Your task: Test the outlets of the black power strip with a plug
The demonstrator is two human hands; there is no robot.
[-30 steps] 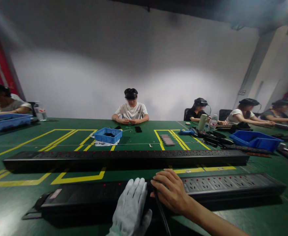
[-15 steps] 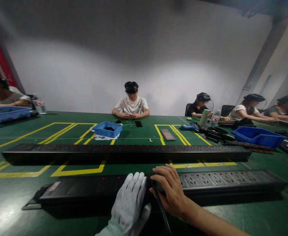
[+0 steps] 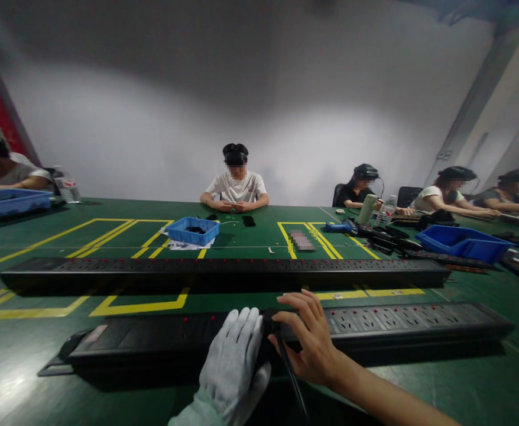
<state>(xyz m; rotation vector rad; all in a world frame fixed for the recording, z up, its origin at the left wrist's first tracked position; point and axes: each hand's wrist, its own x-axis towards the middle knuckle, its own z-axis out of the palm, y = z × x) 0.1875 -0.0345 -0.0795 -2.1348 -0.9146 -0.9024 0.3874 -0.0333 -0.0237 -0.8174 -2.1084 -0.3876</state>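
Note:
A long black power strip [image 3: 401, 322] with sockets and red dots lies across the near part of the green table. My left hand [image 3: 233, 358], in a grey-white glove, rests flat on the strip, fingers stretched out and side by side. Just right of it, my bare right hand [image 3: 308, 337] has its thumb and index finger around a black plug [image 3: 271, 322] at the strip's top. From the plug a black cable [image 3: 292, 376] runs down toward me. The plug's underside is hidden between the hands.
A second long black strip [image 3: 224, 272] lies parallel behind. Beyond it are a blue basket [image 3: 192, 232], a pinkish blurred item [image 3: 302, 241] and a blue bin [image 3: 466, 242]. A person [image 3: 236, 186] sits opposite; others sit left and right.
The view has shifted slightly. My right hand's fingers have lifted and spread a little around the plug; my left hand stays on the strip.

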